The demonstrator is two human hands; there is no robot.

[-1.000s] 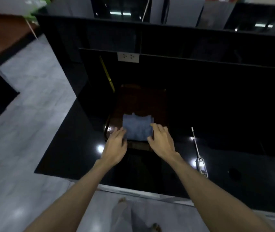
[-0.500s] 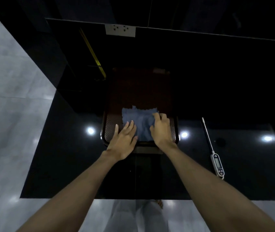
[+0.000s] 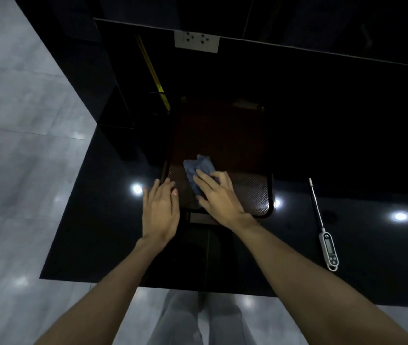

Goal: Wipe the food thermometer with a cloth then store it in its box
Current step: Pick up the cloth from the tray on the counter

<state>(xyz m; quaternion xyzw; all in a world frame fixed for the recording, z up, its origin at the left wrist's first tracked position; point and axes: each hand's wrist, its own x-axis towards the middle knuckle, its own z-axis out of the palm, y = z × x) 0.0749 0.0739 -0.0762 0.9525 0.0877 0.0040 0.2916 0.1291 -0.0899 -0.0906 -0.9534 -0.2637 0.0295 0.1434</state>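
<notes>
A blue-grey cloth point(image 3: 198, 168) lies bunched up on the near part of a dark brown tray point(image 3: 252, 192). My right hand point(image 3: 219, 197) rests on the cloth, its fingers gathering the fabric. My left hand point(image 3: 160, 210) lies flat at the tray's left near corner, fingers apart, holding nothing. The white food thermometer point(image 3: 328, 247) lies on the black counter to the right of the tray, with its thin metal probe point(image 3: 315, 202) pointing away from me. No box is in view.
The glossy black counter point(image 3: 98, 232) mirrors ceiling lights. A white wall socket point(image 3: 196, 41) sits on the dark back wall. A yellow strip point(image 3: 152, 70) runs along the left partition. Grey tiled floor lies left and below, past the counter's near edge.
The cloth, spread flat before, is now crumpled under my right hand and pulled leftward. My left hand slid off the cloth to the tray's left corner. The camera tilted down.
</notes>
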